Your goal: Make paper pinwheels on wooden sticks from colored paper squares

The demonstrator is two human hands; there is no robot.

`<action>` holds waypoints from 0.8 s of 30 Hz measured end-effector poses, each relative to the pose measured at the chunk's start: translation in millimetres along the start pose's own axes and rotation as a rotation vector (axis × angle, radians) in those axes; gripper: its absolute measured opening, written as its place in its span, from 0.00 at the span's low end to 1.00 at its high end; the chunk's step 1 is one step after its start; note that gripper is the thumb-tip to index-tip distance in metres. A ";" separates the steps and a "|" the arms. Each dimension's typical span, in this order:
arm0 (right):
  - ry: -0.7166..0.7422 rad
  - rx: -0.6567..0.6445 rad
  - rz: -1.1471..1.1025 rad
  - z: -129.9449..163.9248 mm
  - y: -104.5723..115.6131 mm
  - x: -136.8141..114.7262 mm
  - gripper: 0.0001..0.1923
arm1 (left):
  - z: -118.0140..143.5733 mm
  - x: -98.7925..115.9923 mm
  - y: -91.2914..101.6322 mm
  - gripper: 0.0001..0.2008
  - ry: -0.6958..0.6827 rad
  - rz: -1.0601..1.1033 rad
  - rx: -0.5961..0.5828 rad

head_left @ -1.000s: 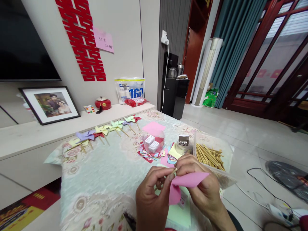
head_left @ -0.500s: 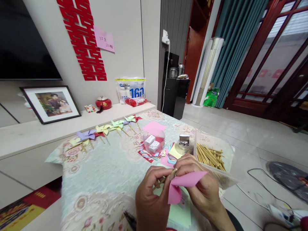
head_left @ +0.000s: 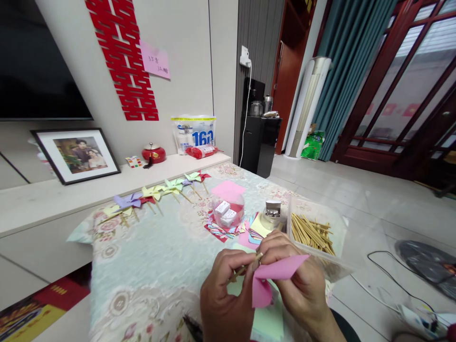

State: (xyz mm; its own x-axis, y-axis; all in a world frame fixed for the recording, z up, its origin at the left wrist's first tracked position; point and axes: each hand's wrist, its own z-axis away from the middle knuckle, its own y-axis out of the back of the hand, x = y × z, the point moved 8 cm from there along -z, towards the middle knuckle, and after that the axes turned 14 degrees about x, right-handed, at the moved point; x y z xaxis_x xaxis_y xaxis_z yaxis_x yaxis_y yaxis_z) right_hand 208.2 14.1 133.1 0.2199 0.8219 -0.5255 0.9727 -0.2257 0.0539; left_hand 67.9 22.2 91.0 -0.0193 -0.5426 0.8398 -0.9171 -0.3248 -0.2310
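Between my hands is a pink paper pinwheel (head_left: 281,270), its sheet bent into curved blades. My left hand (head_left: 228,285) is closed, pinching a thin wooden stick (head_left: 239,272) whose end shows above the fingertips. My right hand (head_left: 301,280) is closed on the pink paper, its fingertips meeting the left ones at the stick's end. Whatever joins paper and stick is covered by the fingers. Below the hands lie pale green paper sheets (head_left: 269,320). A dark tool (head_left: 192,327), partly out of frame, rests just left of my left hand.
Finished pinwheels (head_left: 153,192) line the table's far left edge. A round clear container (head_left: 238,209) with small white boxes stands ahead, near cut paper (head_left: 223,232) and an open box of metal pins (head_left: 273,209). At right sits a clear bin (head_left: 342,259) of wooden sticks (head_left: 311,232).
The pink paper has shifted slightly right and down between my fingers. Both hands keep nearly the same grip and place.
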 end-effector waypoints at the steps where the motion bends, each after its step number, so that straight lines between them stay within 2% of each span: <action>1: -0.004 -0.002 -0.005 0.3 -0.1 0.3 0.13 | 0.4 -0.2 1.2 0.05 -0.001 -0.003 0.032; 4: -0.023 -0.010 -0.026 1.7 -0.1 1.9 0.14 | 3.2 0.4 1.3 0.04 -0.023 -0.011 0.099; 9: -0.035 -0.005 -0.038 2.9 0.1 2.2 0.14 | 5.1 5.8 2.0 0.04 -0.110 -0.059 0.110; 13: -0.028 0.010 -0.032 1.2 0.1 -1.3 0.13 | 4.9 18.1 1.8 0.09 -0.267 -0.136 0.026; 16: -0.036 0.012 -0.027 0.5 -0.1 -2.4 0.12 | 4.8 24.1 3.0 0.13 -0.345 -0.205 0.005; 19: -0.034 0.016 -0.023 1.3 1.0 -1.7 0.13 | 5.1 23.6 1.4 0.14 -0.339 -0.202 -0.022; 24: -0.022 0.016 -0.051 3.7 2.4 0.7 0.15 | 4.7 14.6 0.3 0.12 -0.217 -0.085 -0.016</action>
State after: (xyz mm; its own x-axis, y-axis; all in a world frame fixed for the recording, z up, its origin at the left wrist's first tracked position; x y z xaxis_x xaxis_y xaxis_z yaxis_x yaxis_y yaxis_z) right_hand 210.4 12.2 129.6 0.1681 0.8208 -0.5460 0.9813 -0.1922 0.0130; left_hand 69.1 10.5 100.9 0.1426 -0.6683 0.7301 -0.9182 -0.3648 -0.1545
